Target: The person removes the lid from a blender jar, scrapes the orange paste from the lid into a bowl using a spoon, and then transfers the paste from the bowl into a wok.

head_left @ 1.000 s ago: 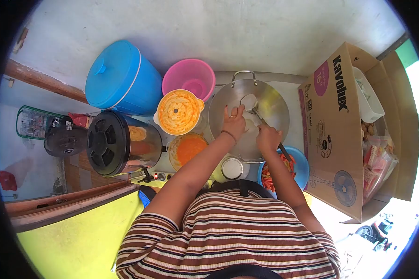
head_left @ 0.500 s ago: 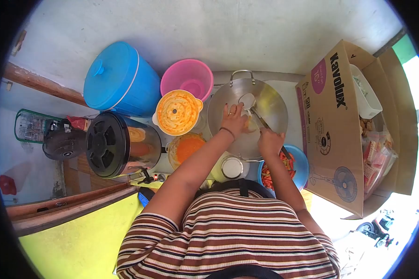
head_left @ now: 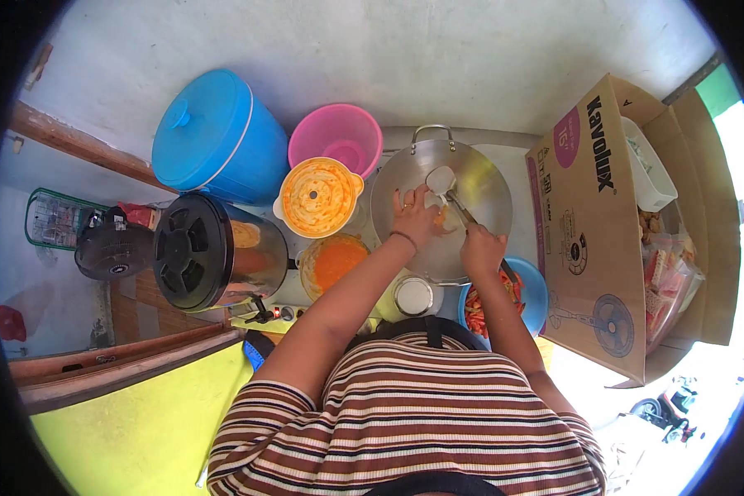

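A wide metal wok (head_left: 488, 186) with loop handles lies under both hands. My right hand (head_left: 482, 250) is wrapped round the handle of a metal spatula (head_left: 441, 179), whose blade rests inside the wok. My left hand (head_left: 415, 217), wearing a ring, is over the wok left of the spatula with its fingers bent; whether it holds something is hidden. Pale orange residue (head_left: 446, 221) lies beside it on the wok. Below my right forearm, a blue basin (head_left: 537, 302) holds red cut pieces (head_left: 476, 312).
An orange-smeared strainer (head_left: 317, 198), a container of orange liquid (head_left: 339, 263) and a pink basin (head_left: 339, 124) stand left of the wok. Farther left are a blue lidded bucket (head_left: 198, 136) and a black-lidded steel dispenser (head_left: 192, 252). A jar (head_left: 413, 296) stands near my body; a cardboard box (head_left: 591, 240) is right.
My left hand has shifted slightly down and its fingers are bent more. My right hand still holds the spatula and has moved very little. The view has shifted slightly.
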The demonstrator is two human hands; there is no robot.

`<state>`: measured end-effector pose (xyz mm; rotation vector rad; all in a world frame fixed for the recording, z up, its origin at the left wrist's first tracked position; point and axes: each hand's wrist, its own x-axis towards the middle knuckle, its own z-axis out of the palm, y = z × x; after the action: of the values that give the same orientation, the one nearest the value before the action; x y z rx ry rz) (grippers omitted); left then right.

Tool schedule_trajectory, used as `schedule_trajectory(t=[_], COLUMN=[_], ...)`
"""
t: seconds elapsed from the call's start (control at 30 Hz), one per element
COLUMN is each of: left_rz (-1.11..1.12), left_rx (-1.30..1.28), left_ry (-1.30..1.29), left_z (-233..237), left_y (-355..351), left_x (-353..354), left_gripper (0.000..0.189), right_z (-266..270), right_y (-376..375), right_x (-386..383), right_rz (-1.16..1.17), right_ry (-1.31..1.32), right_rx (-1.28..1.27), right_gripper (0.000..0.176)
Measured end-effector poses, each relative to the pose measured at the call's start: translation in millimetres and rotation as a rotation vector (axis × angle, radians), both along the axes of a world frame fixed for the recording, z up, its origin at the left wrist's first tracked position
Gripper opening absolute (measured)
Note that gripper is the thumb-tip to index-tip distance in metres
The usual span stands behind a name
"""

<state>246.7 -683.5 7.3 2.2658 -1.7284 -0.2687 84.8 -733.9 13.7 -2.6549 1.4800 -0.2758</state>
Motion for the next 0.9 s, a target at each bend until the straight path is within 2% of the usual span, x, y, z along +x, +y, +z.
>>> schedule_trajectory(t=[0.23, 0.33, 0.43, 0.63, 0.73, 0.83, 0.9], left_rz=[0.134, 0.201, 0.263, 0.328, 0.327, 0.349, 0.37], left_rx=[0.003, -0.064, -0.139, -0.2, -0.203, -0.198, -0.168], left_ry=[0.044, 0.085, 0.118, 0.124, 0.145, 0.174, 0.27], left_z=[3, 5, 10, 19, 22, 21, 21], left_y=[24, 38, 52, 84, 96, 100, 100], left_x=[-6, -7, -2, 3, 0, -5, -8], left_gripper=[0.038, 0.04, 0.039, 0.036, 0.036, 0.035, 0.037], right_z=[1, -14, -14, -4, 6, -7, 2], right_y=[2, 2, 5, 15, 23, 17, 16], right_x=[-5, -9, -8, -7, -6, -9, -10], right_rz=[0.022, 0.039, -0.05, -0.009, 0.008, 0.039, 0.073], right_ry=[-0.107, -0.361, -0.506, -0.407, -0.446, -0.538, -0.475], right_rx=[0.03, 0.104, 0.227, 0.412, 0.351, 0.161, 0.153], right_gripper=[0.02, 0.017, 0.017, 0.019, 0.02, 0.021, 0.024])
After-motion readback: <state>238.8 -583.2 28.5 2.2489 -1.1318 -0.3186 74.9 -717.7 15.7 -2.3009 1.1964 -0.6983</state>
